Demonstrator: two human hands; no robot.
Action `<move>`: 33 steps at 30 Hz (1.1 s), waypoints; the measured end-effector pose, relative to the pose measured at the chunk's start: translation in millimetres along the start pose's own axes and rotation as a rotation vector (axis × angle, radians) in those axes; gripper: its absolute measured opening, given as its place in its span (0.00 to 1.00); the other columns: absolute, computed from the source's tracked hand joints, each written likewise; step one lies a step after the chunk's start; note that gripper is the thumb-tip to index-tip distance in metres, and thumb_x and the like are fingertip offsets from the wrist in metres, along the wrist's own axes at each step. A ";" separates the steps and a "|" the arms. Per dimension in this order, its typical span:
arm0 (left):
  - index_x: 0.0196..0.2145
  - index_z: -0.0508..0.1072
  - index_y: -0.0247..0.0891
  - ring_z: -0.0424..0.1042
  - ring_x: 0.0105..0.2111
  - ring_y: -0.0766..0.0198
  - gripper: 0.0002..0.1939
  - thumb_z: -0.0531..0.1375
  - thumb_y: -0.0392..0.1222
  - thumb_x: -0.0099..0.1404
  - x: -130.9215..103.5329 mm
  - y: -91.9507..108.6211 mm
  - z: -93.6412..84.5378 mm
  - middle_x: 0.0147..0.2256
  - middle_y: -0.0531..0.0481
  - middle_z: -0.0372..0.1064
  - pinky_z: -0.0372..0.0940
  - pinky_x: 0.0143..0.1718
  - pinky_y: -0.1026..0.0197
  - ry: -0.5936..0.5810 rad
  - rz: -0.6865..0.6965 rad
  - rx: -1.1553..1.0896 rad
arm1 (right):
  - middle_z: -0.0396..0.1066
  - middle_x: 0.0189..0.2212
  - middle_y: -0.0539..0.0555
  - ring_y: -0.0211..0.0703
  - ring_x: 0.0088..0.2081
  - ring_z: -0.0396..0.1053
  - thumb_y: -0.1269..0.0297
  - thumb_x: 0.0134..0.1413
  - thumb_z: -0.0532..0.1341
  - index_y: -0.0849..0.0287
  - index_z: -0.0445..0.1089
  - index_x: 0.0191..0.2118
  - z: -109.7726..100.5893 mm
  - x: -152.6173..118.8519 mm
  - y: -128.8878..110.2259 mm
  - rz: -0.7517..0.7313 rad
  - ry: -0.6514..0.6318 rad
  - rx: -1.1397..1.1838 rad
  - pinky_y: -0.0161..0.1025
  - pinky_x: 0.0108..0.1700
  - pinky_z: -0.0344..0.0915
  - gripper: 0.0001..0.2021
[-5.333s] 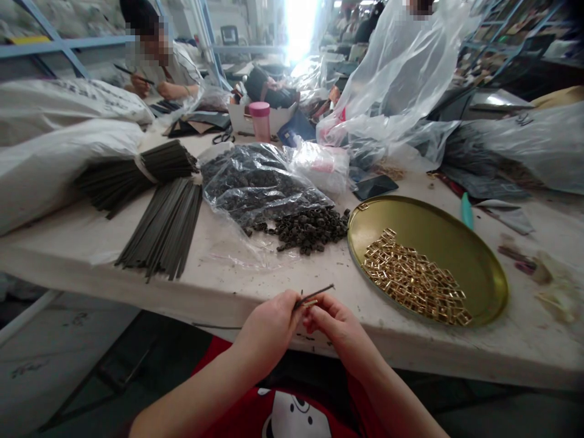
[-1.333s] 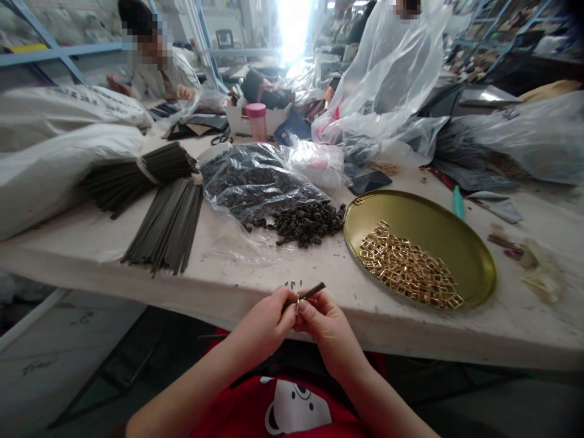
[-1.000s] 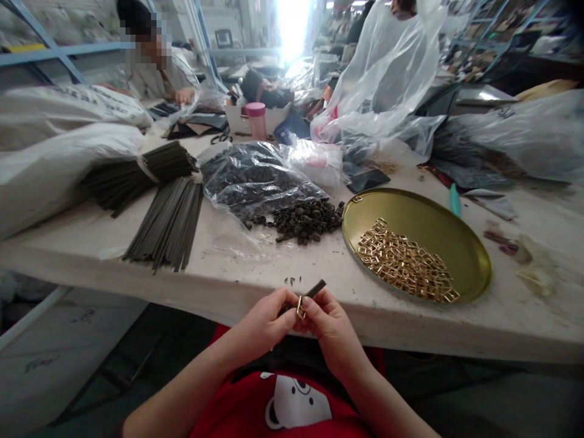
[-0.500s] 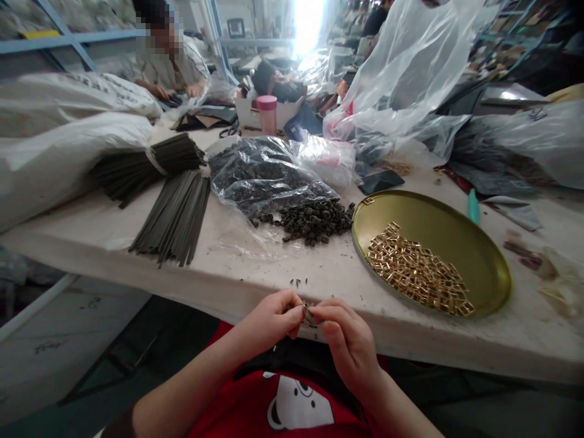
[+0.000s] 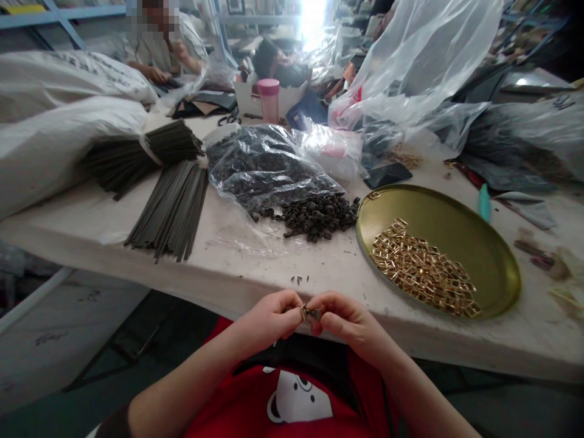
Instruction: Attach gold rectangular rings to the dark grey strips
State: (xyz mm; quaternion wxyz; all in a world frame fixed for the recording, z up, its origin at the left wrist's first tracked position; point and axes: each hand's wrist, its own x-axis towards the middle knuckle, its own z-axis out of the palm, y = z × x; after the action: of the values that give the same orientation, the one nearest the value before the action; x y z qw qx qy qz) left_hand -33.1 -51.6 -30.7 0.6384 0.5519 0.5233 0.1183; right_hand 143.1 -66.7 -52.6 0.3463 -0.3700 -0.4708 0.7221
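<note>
At the table's front edge my left hand (image 5: 279,314) pinches a small gold buckle (image 5: 303,312) between thumb and fingers. Close against it, my right hand (image 5: 343,317) is closed on a small dark piece (image 5: 314,315) that touches the buckle; its exact shape is too small to make out. To the right, many gold rectangular buckles (image 5: 422,264) lie heaped on a round gold tray (image 5: 483,243). A pile of small dark loops (image 5: 317,218) spills from a clear plastic bag (image 5: 274,173) beyond my hands.
Two bundles of dark strips, one tied (image 5: 141,152) and one fanned out (image 5: 171,213), lie at left beside white sacks (image 5: 59,146). A pink-lidded cup (image 5: 269,100), a phone (image 5: 387,174) and a teal tool (image 5: 484,204) are farther back. Another person (image 5: 164,55) sits across the table.
My right hand has turned and its fingers have curled in closer around the dark piece at the buckle. My left hand stays nearly in place. The person opposite has raised one hand.
</note>
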 end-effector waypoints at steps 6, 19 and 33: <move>0.25 0.64 0.37 0.59 0.23 0.68 0.07 0.52 0.42 0.57 1.6 -3.7 4.9 0.21 0.57 0.60 0.52 0.23 0.67 0.068 0.060 0.146 | 0.63 0.24 0.46 0.34 0.27 0.60 0.57 0.47 0.62 0.58 0.66 0.28 -0.7 2.5 2.4 0.047 0.015 -0.060 0.32 0.31 0.57 0.10; 0.27 0.66 0.37 0.62 0.26 0.66 0.08 0.51 0.41 0.58 -6.0 -3.1 10.1 0.24 0.55 0.64 0.54 0.25 0.66 0.119 0.125 0.318 | 0.62 0.23 0.46 0.35 0.28 0.60 0.59 0.45 0.63 0.59 0.64 0.24 1.4 -5.3 2.2 0.085 0.083 -0.036 0.33 0.31 0.58 0.10; 0.32 0.66 0.37 0.66 0.31 0.61 0.12 0.47 0.45 0.63 -11.8 -3.1 18.5 0.30 0.50 0.68 0.56 0.30 0.63 0.094 0.173 0.374 | 0.61 0.21 0.44 0.34 0.23 0.60 0.65 0.42 0.64 0.58 0.61 0.27 9.4 -7.7 20.5 -0.041 0.427 -0.287 0.32 0.25 0.58 0.09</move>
State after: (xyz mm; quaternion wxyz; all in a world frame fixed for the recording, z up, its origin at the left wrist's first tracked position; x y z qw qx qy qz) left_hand -24.7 -72.1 -29.8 0.4872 0.6974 0.5161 0.0992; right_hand 135.7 -83.7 -67.5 0.3965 -0.5498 -0.4919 0.5464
